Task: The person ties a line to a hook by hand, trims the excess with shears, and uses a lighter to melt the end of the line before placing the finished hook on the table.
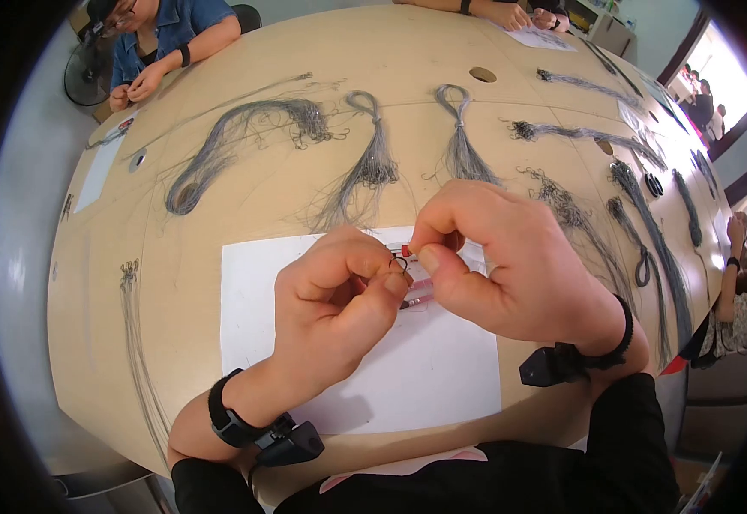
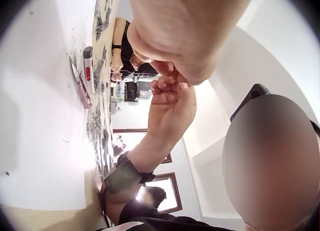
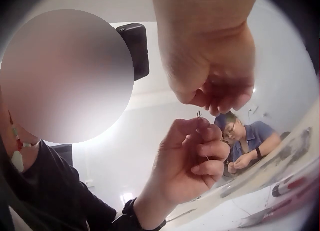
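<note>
Above a white paper sheet [image 1: 279,360], the two hands meet fingertip to fingertip. Thumb and index finger of my left hand [image 1: 335,300] pinch a small dark hook [image 3: 199,114], its curved end standing above the fingertips in the right wrist view. My right hand [image 1: 510,265] holds its thumb and forefinger pinched together just beside the hook; what lies between them is too small to tell. A thin line shows across the left fingers in the right wrist view. On the paper below lie a red-marked cutter [image 2: 88,66] and a pink-handled tool [image 2: 83,93], partly hidden by the hands in the head view.
Bundles of grey line with hooks [image 1: 206,158] [image 1: 373,163] [image 1: 463,146] are spread over the table [image 1: 193,291], several more at the right. Thin strands [image 1: 138,343] lie at the left. Other people sit at the far side and right edge.
</note>
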The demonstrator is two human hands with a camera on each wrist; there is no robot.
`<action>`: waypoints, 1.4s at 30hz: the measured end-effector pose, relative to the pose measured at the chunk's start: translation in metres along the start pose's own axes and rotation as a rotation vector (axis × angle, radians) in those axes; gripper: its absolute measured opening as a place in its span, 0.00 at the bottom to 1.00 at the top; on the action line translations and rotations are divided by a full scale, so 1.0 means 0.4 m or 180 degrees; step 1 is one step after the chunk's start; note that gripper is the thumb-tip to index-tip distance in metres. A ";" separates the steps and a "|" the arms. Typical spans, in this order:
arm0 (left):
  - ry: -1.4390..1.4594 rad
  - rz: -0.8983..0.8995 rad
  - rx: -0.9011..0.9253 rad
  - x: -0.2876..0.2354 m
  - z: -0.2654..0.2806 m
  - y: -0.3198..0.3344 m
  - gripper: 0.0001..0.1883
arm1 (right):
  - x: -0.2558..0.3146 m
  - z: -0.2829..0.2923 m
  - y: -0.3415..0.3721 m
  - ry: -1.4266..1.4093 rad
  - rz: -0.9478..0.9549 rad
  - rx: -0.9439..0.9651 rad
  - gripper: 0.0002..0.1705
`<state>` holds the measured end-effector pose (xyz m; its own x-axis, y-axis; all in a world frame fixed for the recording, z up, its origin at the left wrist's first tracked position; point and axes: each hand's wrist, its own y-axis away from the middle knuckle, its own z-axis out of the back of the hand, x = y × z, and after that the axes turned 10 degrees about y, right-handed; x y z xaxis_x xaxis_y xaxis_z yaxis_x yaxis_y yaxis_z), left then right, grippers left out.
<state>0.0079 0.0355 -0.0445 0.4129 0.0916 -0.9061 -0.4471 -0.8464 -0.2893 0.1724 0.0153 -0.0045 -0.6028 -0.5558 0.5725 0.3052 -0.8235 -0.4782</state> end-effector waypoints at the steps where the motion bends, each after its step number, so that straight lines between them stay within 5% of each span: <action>1: 0.0056 0.0030 -0.0040 -0.002 -0.003 0.001 0.03 | 0.002 0.003 0.000 0.0002 0.0009 -0.0002 0.06; 12: -0.0082 0.0214 -0.0001 -0.013 -0.004 -0.006 0.02 | -0.004 -0.008 -0.001 0.0339 0.0263 0.0039 0.07; 19: -0.0652 -0.0380 0.0402 -0.019 0.012 -0.012 0.02 | -0.003 -0.013 0.003 0.0296 0.0199 0.0206 0.08; 21: -0.0683 -0.0536 0.0466 -0.033 0.015 -0.015 0.02 | -0.019 -0.016 -0.007 -0.0093 0.0676 -0.0366 0.06; 25: 0.0874 -0.0302 0.0373 -0.127 0.018 0.007 0.07 | -0.028 -0.018 -0.017 -0.1048 -0.0296 -0.0701 0.05; 28: 0.3245 -0.0541 0.0915 -0.287 0.149 0.096 0.12 | -0.060 -0.027 -0.017 0.0057 -0.0180 -0.0353 0.03; 31: 0.3206 -0.1106 0.2215 -0.380 0.094 0.066 0.04 | -0.087 -0.045 -0.009 0.0302 -0.0026 -0.0067 0.04; 37: 0.2743 -0.1550 0.2716 -0.374 0.083 0.059 0.04 | -0.088 -0.047 0.010 0.0804 0.0209 0.0934 0.06; 41: 0.1640 0.0384 0.0557 -0.198 0.054 0.005 0.06 | -0.083 -0.064 0.030 0.1120 0.0378 0.1159 0.09; 42: 0.0352 0.0115 -0.0069 -0.155 0.017 -0.013 0.08 | -0.084 -0.066 0.036 0.1279 0.0341 0.1373 0.10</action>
<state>-0.0210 0.0378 0.0109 0.4823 0.0033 -0.8760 -0.4466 -0.8593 -0.2492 0.1776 0.0252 -0.0481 -0.7581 -0.6210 0.1991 0.6006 -0.7838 -0.1576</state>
